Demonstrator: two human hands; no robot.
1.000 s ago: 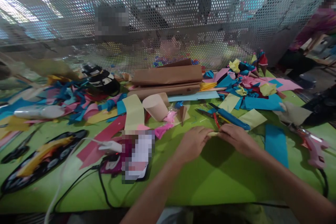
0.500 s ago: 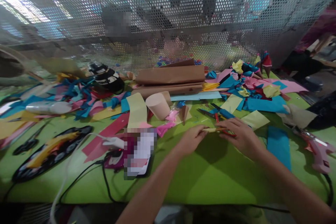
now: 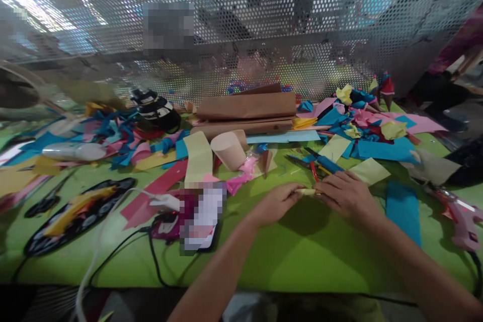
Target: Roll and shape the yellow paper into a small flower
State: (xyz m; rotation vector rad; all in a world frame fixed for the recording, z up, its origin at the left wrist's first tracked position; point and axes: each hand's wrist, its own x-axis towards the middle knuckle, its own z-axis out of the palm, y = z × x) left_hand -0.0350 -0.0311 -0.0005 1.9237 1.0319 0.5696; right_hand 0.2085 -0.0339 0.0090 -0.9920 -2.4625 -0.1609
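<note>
A small pale yellow strip of rolled or folded paper (image 3: 309,192) bridges the gap between my two hands, low over the green table. The thumb and fingertips of my left hand (image 3: 281,201) pinch its left end. My right hand (image 3: 347,193) has its fingers closed over the right end, hiding much of it. Just behind the right fingers lie scissors (image 3: 314,171) with red showing on the handle, and a blue-handled tool (image 3: 328,163) beside them; both are partly covered.
A pink glue gun (image 3: 464,224) rests at the right, near a blue paper piece (image 3: 403,211). On the left are a phone (image 3: 206,216), a power strip (image 3: 166,226) with cables, and a black tray (image 3: 37,241). Brown paper (image 3: 245,105) and coloured scraps line the back below a perforated metal screen (image 3: 256,10).
My right fingers have shifted over the paper's right end, and the orange-red loop seen beneath them before is now out of sight. The view has moved slightly.
</note>
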